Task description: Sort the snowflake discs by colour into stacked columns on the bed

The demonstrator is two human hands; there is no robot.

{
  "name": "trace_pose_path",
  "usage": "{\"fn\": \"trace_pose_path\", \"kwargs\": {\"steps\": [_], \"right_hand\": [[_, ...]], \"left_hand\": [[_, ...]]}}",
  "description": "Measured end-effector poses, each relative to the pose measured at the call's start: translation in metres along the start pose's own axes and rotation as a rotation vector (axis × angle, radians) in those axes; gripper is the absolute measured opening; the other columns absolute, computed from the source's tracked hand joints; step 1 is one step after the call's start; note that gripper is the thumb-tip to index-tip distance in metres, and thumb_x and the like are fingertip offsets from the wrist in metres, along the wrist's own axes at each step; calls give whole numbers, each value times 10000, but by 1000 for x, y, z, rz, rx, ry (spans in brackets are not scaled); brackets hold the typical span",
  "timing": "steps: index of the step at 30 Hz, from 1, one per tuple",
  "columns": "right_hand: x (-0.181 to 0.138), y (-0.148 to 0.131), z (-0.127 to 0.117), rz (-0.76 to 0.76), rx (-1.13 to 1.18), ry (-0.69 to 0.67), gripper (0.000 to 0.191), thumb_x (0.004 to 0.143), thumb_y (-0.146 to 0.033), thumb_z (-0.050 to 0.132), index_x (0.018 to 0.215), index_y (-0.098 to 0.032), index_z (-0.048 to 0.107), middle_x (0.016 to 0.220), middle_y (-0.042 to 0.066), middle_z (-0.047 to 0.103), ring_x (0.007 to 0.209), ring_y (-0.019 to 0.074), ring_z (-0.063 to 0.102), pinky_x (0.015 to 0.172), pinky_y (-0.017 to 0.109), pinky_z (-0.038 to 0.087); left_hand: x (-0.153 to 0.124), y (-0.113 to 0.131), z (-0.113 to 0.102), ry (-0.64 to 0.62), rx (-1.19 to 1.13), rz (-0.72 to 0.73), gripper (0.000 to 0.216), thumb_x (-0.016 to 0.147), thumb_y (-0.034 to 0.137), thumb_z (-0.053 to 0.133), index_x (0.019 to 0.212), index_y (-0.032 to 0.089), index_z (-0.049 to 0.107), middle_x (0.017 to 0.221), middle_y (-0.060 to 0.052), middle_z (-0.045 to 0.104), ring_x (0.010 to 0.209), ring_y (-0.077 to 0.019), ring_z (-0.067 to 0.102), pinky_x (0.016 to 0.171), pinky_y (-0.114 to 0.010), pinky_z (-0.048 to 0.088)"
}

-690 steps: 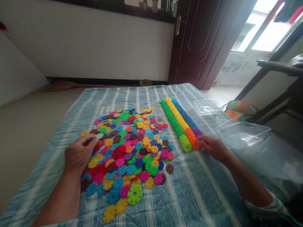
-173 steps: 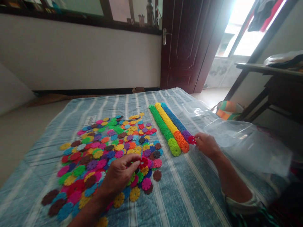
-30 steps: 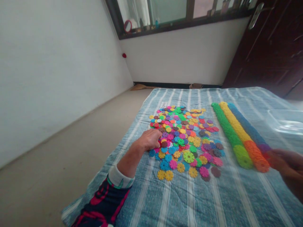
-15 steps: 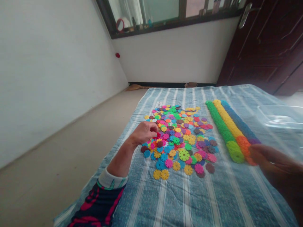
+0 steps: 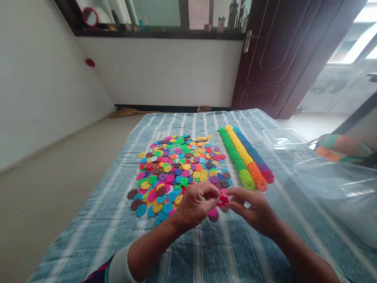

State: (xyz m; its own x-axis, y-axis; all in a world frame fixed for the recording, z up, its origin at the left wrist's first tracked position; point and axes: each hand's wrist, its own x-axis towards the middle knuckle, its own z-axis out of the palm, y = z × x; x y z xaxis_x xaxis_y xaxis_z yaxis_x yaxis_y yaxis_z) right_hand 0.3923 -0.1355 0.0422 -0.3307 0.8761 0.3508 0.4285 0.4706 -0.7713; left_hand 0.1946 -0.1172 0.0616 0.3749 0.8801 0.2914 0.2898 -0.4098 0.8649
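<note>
Loose plastic snowflake discs (image 5: 184, 181) in many colours lie in a wide heap on the striped bedspread. At the heap's near right edge, my left hand (image 5: 196, 202) pinches a red snowflake disc (image 5: 224, 200) between thumb and forefinger. My right hand (image 5: 255, 208) is just to the right of that disc, thumb and fingers parted around its edge; whether they touch it I cannot tell. Beyond the right hand lie long rows of stacked discs: a green one (image 5: 232, 151), a yellow-to-orange one (image 5: 243, 153) and a blue-to-purple one (image 5: 250, 149) with a red end.
Clear plastic containers (image 5: 282, 135) stand at the right, beside a colourful patterned item (image 5: 341, 147). The striped cloth (image 5: 188, 259) covers the surface beneath everything. A white wall with a window ledge and a dark red door (image 5: 273, 51) are beyond the far edge.
My left hand has moved right from the heap's left side, carrying the red disc. My right hand has left the orange and purple row ends and come to meet it. The view has swung right.
</note>
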Motion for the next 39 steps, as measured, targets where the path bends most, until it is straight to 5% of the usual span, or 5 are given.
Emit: {"fn": "trace_pose_path", "kwargs": {"steps": [12,18,22,29,39], "right_hand": [[5,11,-17,51,-72,-160,182,892,-223,520,821,-214,688,723,-18,680,624,97,588,605,198,416],[0,43,-85,369,-262,262,228,854,-334,503,835,-193,681,598,-15,592,530,126,534,538,233,408],[-7,66,-108,590,-515,275,220,840,-306,478,812,-208,673,616,-1,613,553,144,563,569,250,395],[-4,87,-108,626,-615,154,238,827,-276,473,824,-205,701,648,16,649,646,167,604,631,262,388],[-1,101,-97,613,-656,259,364,768,-317,593,1100,-188,669,665,-13,632,635,171,582,621,274,376]], "left_hand": [[1,-3,16,-22,-26,15,129,799,189,630,674,155,640,677,-8,644,546,-92,595,507,-187,485],[3,-15,8,32,158,144,121,837,177,589,740,176,663,758,-22,691,714,-130,647,680,-232,521],[2,-24,8,9,220,181,134,856,184,564,758,174,654,755,-23,681,713,-133,642,668,-235,517],[2,-27,10,-37,264,199,166,878,194,535,747,171,634,729,-18,656,685,-127,619,635,-234,502],[0,-31,8,-60,294,224,169,877,171,523,736,173,615,736,-21,646,714,-133,612,657,-242,498]]}}
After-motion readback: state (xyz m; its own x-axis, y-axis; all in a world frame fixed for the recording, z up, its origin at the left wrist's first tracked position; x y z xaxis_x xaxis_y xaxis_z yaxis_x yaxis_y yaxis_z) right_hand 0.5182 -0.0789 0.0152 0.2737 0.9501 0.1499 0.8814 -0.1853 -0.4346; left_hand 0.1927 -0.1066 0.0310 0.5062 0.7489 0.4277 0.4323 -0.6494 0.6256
